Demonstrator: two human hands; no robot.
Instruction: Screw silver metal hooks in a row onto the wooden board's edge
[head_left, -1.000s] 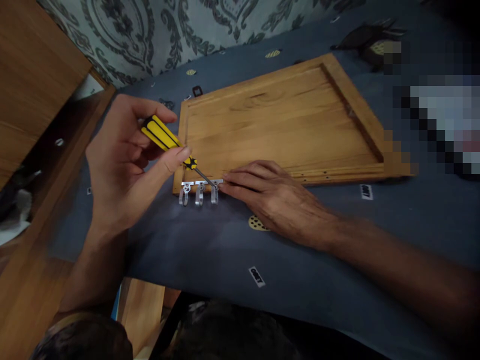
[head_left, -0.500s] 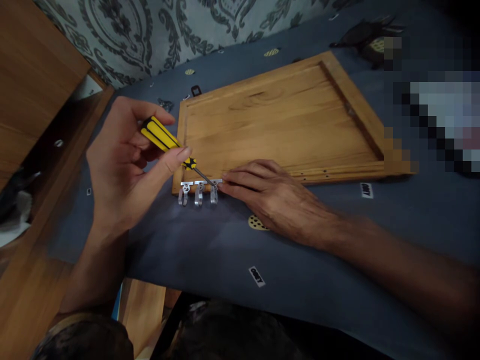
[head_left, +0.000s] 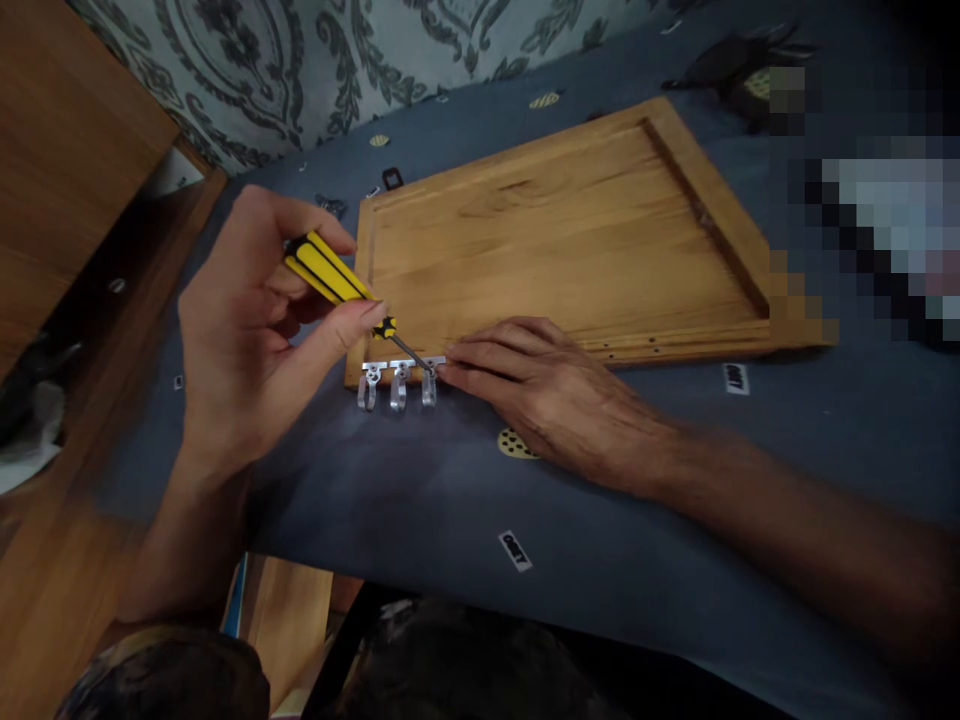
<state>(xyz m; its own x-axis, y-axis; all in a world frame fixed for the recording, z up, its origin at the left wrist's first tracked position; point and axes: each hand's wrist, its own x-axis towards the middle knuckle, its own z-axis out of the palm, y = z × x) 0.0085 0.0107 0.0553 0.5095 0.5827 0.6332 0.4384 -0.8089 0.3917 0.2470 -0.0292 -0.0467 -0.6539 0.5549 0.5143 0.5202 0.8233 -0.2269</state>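
Note:
My left hand [head_left: 262, 330] is closed around a yellow-and-black screwdriver [head_left: 330, 270], its shaft slanting down to the right. The screwdriver's tip meets the rightmost of three silver metal hooks [head_left: 429, 388], which sit in a row along the near edge of a framed wooden panel [head_left: 555, 220]. My right hand [head_left: 540, 390] lies over that edge with its fingers stretched out, and its fingertips are beside the same hook's plate. Whether they press on the plate is hard to see. The screw under the tip is too small to make out.
The panel lies on a dark blue patterned cloth [head_left: 420, 500]. Beyond its left end are a small pile of metal pieces [head_left: 330, 205] and a black square ring [head_left: 391, 179]. A dark object [head_left: 727, 70] lies at the back right. Wooden furniture [head_left: 82, 130] stands at the left.
My left hand and the screwdriver have shifted very slightly to the right, and the handle looks turned a little. The tip stays at the rightmost hook. My right hand has hardly moved.

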